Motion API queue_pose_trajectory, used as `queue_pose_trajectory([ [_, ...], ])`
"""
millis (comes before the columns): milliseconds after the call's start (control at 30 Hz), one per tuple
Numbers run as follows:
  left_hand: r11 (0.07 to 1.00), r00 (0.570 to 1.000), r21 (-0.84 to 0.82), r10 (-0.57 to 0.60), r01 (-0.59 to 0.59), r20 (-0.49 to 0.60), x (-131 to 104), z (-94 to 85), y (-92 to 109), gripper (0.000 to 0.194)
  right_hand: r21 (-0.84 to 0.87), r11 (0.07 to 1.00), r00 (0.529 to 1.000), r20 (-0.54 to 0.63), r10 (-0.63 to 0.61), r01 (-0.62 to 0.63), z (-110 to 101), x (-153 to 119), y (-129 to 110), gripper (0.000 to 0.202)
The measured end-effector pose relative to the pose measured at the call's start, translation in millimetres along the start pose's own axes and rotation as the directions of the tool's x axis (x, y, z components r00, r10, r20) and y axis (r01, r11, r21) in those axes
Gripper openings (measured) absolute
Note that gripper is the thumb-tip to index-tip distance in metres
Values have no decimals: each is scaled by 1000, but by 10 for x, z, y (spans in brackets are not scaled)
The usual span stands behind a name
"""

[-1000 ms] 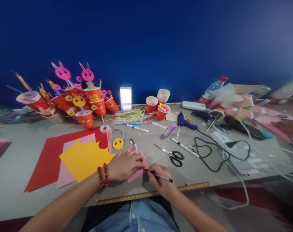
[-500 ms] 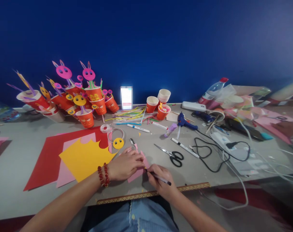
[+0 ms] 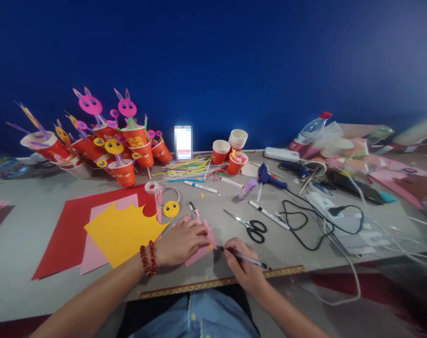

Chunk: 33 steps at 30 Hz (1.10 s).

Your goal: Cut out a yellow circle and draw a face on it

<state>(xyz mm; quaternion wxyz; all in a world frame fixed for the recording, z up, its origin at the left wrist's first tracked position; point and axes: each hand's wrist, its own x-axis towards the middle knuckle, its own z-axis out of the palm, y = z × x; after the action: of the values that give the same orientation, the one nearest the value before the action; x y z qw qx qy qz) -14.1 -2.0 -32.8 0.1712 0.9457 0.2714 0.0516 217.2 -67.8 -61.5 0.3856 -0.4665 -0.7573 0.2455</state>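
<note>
My left hand [image 3: 181, 239] lies over a piece of pink paper [image 3: 198, 257], fingers stretched out and pressing it against the table. A tiny yellow paper piece [image 3: 210, 246] peeks out by those fingertips; the rest of it is hidden. My right hand [image 3: 247, 265] is closed around a pen [image 3: 250, 259], its tip just right of the pink paper and apart from it. Black-handled scissors [image 3: 250, 226] lie beyond my right hand. A yellow smiley disc [image 3: 171, 209] rests beyond my left hand, near a tape roll [image 3: 179, 195].
Yellow paper [image 3: 125, 232] and red paper [image 3: 55, 239] lie at left. Decorated red cups [image 3: 125, 174] stand behind them. Further back are a lit phone [image 3: 183, 143] and pipe cleaners [image 3: 185, 169]. At right are a glue gun [image 3: 270, 177], marker [image 3: 269, 215], cables and power strip [image 3: 322, 211].
My right hand has moved right with the pen, drawing its tip away from the pink paper and yellow piece. My left hand stays on the paper.
</note>
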Motion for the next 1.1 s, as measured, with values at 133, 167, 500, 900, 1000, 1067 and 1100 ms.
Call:
queue_pose_trajectory([
  [133,999,1000,30,-12,13,-25,-26,-2,66,29,45,998,997,61,-52,49,35,-2,15,21],
  [167,999,999,37,-25,26,-32,-33,-4,88,28,42,997,996,55,-71,69,66,-9,31,23],
  [500,990,989,83,-102,110,-103,-94,93,241,20,-90,985,987,85,-138,146,115,-48,75,22],
  [900,964,942,75,-231,256,-245,-267,466,726,46,-112,978,982,91,-168,177,103,-30,73,23],
  [1000,957,924,0,-281,291,-258,-248,498,875,44,-121,976,981,82,-174,183,99,-25,71,21],
  [1067,947,912,-35,-318,321,-259,-214,516,938,43,-120,975,981,65,-180,187,103,-26,75,20],
  [1100,942,906,-45,-333,333,-261,-197,527,957,43,-117,975,981,56,-185,191,105,-27,77,20],
])
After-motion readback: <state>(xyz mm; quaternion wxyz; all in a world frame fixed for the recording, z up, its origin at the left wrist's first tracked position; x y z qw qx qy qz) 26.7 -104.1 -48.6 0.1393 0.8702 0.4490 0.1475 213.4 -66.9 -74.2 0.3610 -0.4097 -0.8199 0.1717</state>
